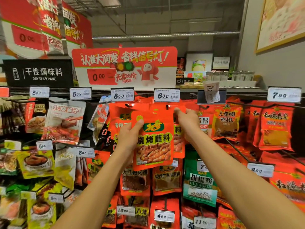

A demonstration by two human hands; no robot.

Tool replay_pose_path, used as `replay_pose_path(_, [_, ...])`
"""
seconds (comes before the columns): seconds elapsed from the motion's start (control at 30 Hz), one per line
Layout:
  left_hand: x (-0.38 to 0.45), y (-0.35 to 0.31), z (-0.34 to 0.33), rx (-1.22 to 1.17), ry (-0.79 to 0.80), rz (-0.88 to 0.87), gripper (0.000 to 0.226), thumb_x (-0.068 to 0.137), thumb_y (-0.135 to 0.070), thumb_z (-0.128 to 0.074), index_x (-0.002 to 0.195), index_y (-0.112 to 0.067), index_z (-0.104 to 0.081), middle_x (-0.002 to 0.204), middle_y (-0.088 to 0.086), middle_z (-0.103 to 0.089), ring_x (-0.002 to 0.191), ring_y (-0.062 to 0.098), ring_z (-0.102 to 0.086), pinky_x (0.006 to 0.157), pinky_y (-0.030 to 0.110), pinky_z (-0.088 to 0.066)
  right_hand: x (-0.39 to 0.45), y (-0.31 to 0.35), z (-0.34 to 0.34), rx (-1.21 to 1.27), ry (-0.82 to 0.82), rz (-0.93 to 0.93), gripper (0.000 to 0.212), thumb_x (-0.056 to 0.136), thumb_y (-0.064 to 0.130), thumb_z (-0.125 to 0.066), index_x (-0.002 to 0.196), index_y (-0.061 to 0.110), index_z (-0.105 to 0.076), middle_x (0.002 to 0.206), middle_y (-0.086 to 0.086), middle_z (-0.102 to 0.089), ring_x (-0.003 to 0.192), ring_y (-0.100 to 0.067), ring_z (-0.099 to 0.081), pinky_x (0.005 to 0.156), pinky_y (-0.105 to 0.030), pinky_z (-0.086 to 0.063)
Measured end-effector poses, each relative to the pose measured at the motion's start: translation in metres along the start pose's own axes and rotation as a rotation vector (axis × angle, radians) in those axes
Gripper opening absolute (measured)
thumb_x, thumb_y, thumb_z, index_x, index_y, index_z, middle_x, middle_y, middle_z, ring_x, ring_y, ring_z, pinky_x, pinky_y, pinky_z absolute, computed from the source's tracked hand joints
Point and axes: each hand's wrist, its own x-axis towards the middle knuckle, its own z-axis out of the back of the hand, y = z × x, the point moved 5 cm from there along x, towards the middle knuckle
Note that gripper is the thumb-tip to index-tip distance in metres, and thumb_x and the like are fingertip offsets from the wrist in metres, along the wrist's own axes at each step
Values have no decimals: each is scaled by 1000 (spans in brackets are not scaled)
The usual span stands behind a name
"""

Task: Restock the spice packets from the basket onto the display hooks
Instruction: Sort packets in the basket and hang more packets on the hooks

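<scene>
Both hands are up at the spice wall. The left hand (pixel 130 138) has its grip on a red spice packet (pixel 153 139), thumb on the front near a yellow dot at the top left corner. The packet is bright red, with a green logo, big dark words on a yellow-green band, and a picture of orange-brown grilled strips low down. It sits near the middle of the view, just under the 6.30 price tag (pixel 166 95) at 12 o'clock from it. The right hand (pixel 187 123), at 2 o'clock from the packet, pinches the top of the red packets behind it, near a black display hook (pixel 167 106). Its fingertips are hidden behind the packets. The packet's top hole is hard to make out. The far left packets look blurry.
</scene>
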Motion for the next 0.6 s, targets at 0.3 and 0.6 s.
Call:
replay_pose_path(0.3, [21, -11, -43, -24, 10, 26, 69, 79, -52, -69, 128, -5, -63, 121, 17, -71, 114, 32, -67, 104, 58, -49, -14, -2, 16, 300, 37, 181, 38, 102, 50, -50, 81, 19, -60, 79, -7, -65, 74, -24, -63, 73, -39, -49])
replay_pose_path(0.6, [40, -8, -56, 107, -89, 28, 27, 96, -40, -62, 81, -20, -73, 79, 3, -78, 84, 29, -75, 78, 45, -58, -4, 4, 12, 108, 28, 150, 38, 95, 50, -62, 84, 15, -72, 81, -6, -76, 80, -29, -73, 75, -49, -58])
